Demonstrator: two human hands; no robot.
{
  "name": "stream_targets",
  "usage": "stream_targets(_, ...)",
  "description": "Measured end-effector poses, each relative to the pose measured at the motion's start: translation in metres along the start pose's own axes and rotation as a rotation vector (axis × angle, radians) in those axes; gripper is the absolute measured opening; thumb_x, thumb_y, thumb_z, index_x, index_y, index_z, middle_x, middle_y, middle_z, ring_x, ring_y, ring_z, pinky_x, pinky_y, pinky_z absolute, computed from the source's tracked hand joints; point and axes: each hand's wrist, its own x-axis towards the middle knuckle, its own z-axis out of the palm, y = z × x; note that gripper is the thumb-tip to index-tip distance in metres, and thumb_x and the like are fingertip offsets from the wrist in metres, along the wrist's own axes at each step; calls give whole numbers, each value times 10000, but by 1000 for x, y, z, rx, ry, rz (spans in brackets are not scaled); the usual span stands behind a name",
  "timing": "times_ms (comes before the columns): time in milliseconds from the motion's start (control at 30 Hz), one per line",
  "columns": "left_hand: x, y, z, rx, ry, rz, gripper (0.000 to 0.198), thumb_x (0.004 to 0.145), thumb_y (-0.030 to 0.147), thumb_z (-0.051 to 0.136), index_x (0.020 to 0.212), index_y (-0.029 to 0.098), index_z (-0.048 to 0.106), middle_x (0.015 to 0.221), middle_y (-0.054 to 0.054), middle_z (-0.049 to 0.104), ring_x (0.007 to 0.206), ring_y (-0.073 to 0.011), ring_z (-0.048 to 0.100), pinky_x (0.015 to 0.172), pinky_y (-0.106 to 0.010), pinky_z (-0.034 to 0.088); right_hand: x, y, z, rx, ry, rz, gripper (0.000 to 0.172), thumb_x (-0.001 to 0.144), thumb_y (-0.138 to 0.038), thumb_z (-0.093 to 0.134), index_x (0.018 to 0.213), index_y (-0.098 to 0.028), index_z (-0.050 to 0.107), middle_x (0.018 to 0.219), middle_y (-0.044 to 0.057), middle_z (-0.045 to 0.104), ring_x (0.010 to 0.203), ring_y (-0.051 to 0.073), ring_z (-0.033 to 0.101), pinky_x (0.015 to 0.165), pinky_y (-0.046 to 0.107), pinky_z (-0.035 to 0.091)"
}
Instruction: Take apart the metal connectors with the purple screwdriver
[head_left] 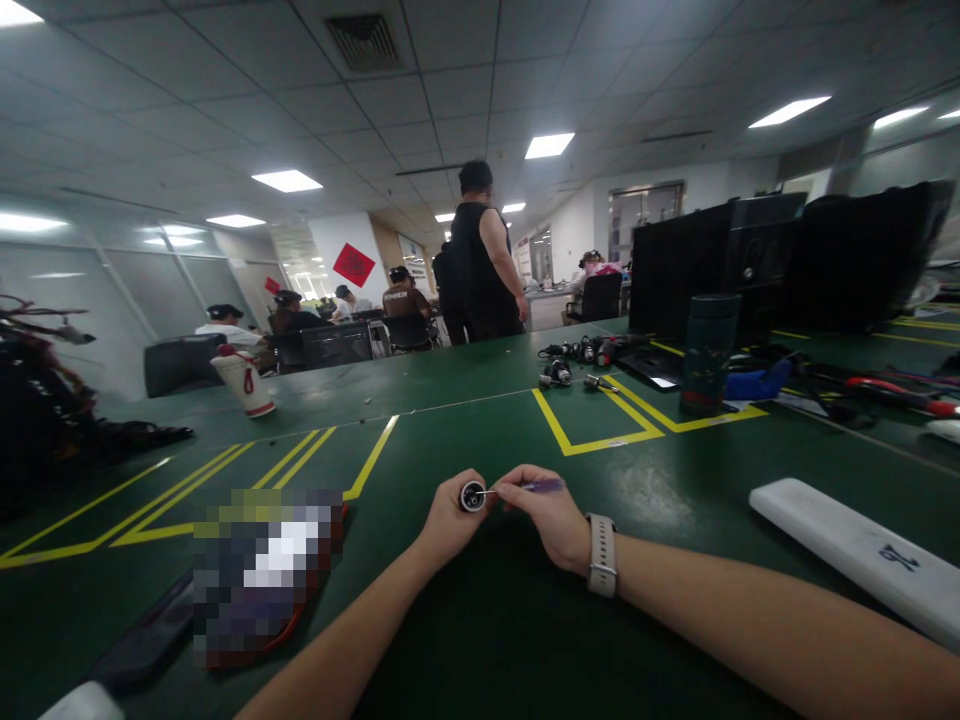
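A purple-handled screwdriver (541, 486) pokes level into a round part (472, 496)

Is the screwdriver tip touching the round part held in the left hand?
Touching. The head view shows the screwdriver shaft running into the round part in the left hand, no gap.

One camera, worn on the head, looks forward and slightly down over a green bench (450, 425) from its near edge. The left hand (448, 520) with a round part (472, 496) and the right hand (553, 515) with a thin tool (534, 486) sit close, low centre; the far edge, monitors (750, 260) and ceiling (465, 90) recede beyond.
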Motion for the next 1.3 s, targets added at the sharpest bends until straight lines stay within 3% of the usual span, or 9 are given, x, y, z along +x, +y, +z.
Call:
stream_targets(200,1,0,1,43,3,13,168,703,295,617,681,170,507,622,36,513,565,-114,480,519,-226,378,1,1,-1,-70,18,-38,94,707,-252,624,669,-167,614,665,0,599,641,141,535,621,283,426)
stream_targets(433,2,-4,2,83,30,28,212,667,254,635,751,197,449,658,61,478,560,-109,465,500,-217,365,2,-17,-5,-362,-15,-159,67,723,-222,614,673,-193,648,696,2,601,715,173,530,694,317,397)
stream_targets(700,3,1,-1,134,-4,45,104,672,202,630,761,186,579,759,-7,587,731,-171,545,654,-279,428,10,-22,-11,-549,-70,-188,89,707,-186,617,624,-202,646,677,5,598,699,177,521,671,318,372)
stream_targets(1000,1,-9,3,222,-62,-8,89,670,235,611,623,178,563,584,35,542,537,-127,481,492,-228,332,5,-13,-9,-410,-164,-88,75,698,-192,613,624,-184,614,642,-13,613,626,150,553,600,281,409)
stream_targets(1300,2,0,1,152,-197,64,56,704,185,584,655,171,607,632,10,615,607,-137,540,584,-245,399,9,-4,-11,-95,-135,130,111,681,-242,577,621,-160,531,542,-10,631,509,128,591,494,241,389)
